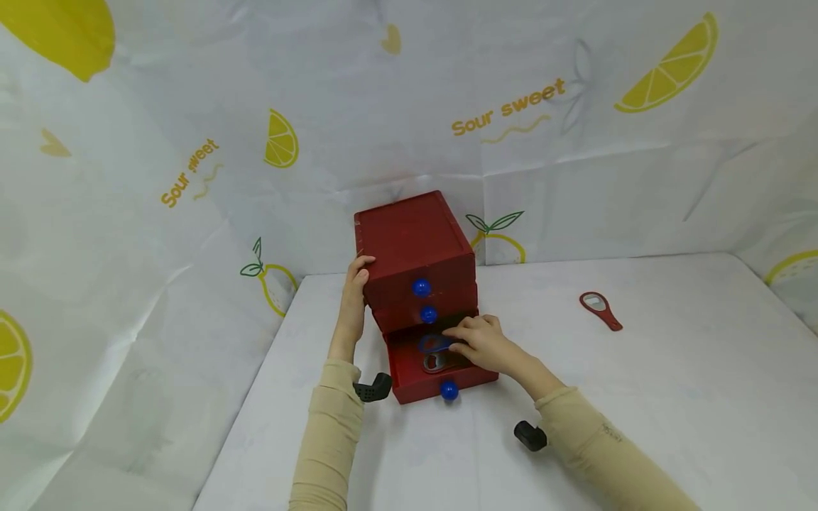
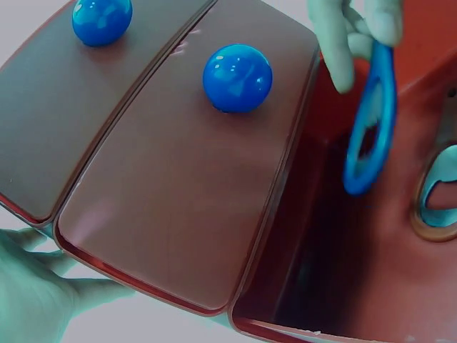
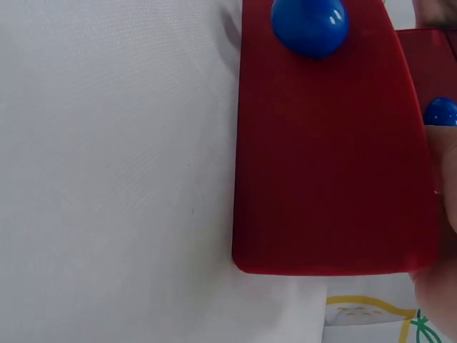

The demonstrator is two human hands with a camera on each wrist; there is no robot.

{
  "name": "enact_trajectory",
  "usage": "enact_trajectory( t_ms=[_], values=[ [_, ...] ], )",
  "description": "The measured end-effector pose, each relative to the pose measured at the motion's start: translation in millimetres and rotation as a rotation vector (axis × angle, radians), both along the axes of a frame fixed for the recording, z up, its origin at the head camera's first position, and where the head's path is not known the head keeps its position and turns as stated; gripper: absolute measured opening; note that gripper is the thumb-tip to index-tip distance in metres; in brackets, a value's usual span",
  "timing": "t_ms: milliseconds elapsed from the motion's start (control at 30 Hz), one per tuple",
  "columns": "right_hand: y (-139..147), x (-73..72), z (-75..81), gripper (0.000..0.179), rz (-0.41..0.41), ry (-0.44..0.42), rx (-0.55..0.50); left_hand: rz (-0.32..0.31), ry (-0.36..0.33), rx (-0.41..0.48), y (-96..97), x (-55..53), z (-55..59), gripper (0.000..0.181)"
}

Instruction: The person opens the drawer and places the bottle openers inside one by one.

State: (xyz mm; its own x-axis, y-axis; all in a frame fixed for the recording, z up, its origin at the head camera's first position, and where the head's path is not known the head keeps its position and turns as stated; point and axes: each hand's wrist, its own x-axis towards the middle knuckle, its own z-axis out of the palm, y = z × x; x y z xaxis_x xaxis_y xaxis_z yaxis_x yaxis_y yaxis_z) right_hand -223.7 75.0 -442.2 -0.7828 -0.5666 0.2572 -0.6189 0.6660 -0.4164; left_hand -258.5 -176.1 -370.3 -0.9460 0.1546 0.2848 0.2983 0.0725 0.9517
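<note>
A small red cabinet (image 1: 415, 234) has its bottom drawer (image 1: 409, 389) pulled out. My left hand (image 1: 351, 305) rests against the cabinet's left side, fingers fairly straight in the left wrist view. Over the drawer, my right hand (image 1: 488, 344) pinches one end of a blue-rimmed bottle opener (image 2: 388, 107), which hangs with its ring downward. Beside it on the drawer floor lies a bottle opener with a brownish rim (image 2: 437, 219) and a metal mouth. In the right wrist view the drawer front (image 3: 328, 179) hides most of the right hand.
Two closed drawers with blue knobs (image 1: 421, 287) sit above the pulled-out one. On the white table (image 1: 671, 383), to the right, lies a red-handled opener-shaped tool (image 1: 601, 311). A lemon-print sheet (image 1: 396, 121) hangs behind the cabinet.
</note>
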Motion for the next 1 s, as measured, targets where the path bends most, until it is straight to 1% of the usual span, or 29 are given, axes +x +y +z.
enact_trajectory(
  t_ms=[200,367,600,800,1000],
  values=[
    [-3.6,-2.7,-2.5,0.028,0.005,0.003,0.028,0.002,-0.001,-0.008,-0.6,-0.5,-0.4,0.044],
    [-4.0,-3.4,-2.0,0.029,0.001,-0.036,0.049,-0.002,0.004,-0.012,-0.4,0.7,0.1,0.045],
    [-5.8,-5.9,-1.4,0.036,-0.022,-0.117,0.080,-0.003,-0.002,-0.005,0.6,1.4,1.4,0.044],
    [-7.9,-8.5,-2.9,0.037,-0.035,-0.127,0.108,-0.003,0.006,-0.011,0.8,1.3,1.0,0.044],
    [-8.1,-9.9,-4.7,0.036,-0.048,-0.148,0.102,0.000,0.009,-0.004,1.5,1.8,1.4,0.044]
  ],
)
